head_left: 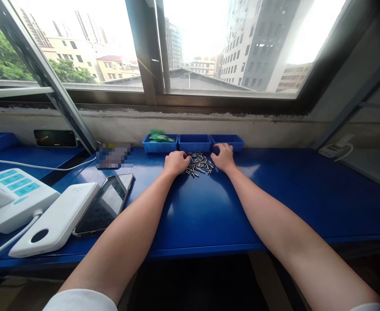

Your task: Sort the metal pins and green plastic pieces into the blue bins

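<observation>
A loose heap of small silvery metal pins (pixel 200 164) lies on the blue tabletop, in front of a row of three blue bins. My left hand (pixel 176 163) rests at the heap's left edge, thumb and curled fingers slightly apart and touching the nearest pins. On the opposite side, my right hand (pixel 222 157) is bent with a gap between thumb and forefinger, close in front of the right bin (pixel 238 143). Nothing shows in its grasp. Green plastic packets (pixel 160 137) fill the left bin (pixel 160 147); no contents are visible in the middle bin (pixel 194 144).
Left of my arm lie a phone (pixel 107 205), a white power bank (pixel 56 218) and a white power strip (pixel 21 194). Another phone (pixel 56 138) leans near a metal post (pixel 56 86). A white cable (pixel 40 165) crosses there. The windowed wall (pixel 274 125) stands behind the bins.
</observation>
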`<state>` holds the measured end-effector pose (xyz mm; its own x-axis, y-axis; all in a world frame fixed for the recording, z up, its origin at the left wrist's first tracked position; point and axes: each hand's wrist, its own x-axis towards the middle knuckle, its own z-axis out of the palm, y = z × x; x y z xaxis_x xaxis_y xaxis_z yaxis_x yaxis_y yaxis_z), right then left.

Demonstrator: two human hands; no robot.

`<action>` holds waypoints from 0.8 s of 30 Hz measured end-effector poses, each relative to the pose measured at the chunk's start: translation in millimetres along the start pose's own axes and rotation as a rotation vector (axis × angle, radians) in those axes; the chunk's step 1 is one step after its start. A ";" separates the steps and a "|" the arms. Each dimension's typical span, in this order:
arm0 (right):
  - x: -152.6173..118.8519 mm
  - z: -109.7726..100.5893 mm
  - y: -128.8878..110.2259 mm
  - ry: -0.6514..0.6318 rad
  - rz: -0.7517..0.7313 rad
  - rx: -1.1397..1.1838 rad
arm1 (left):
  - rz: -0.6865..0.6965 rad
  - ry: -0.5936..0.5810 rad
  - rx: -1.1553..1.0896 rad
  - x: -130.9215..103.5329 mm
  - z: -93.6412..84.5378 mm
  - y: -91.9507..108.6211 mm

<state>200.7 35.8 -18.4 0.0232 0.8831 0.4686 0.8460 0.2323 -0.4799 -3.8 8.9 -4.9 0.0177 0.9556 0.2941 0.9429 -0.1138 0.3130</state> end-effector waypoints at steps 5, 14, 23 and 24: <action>-3.2 -0.3 -7.5 -0.200 -0.054 -0.033 | 0.059 -0.002 0.010 1.2 3.5 -0.6; -4.3 -0.3 -8.8 -0.286 -0.146 -0.017 | 0.156 -0.038 0.001 1.0 6.9 -0.6; -7.4 -0.8 -14.0 -0.300 -0.213 0.068 | 0.195 -0.060 -0.013 -0.9 4.9 0.9; -7.5 -0.9 -14.6 -0.300 -0.210 0.073 | 0.195 -0.062 -0.013 -0.9 4.7 1.0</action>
<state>188.6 25.4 -14.3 -0.3131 0.8907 0.3296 0.7754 0.4401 -0.4527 -1.3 9.2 -9.1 0.2203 0.9298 0.2947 0.9151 -0.3016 0.2675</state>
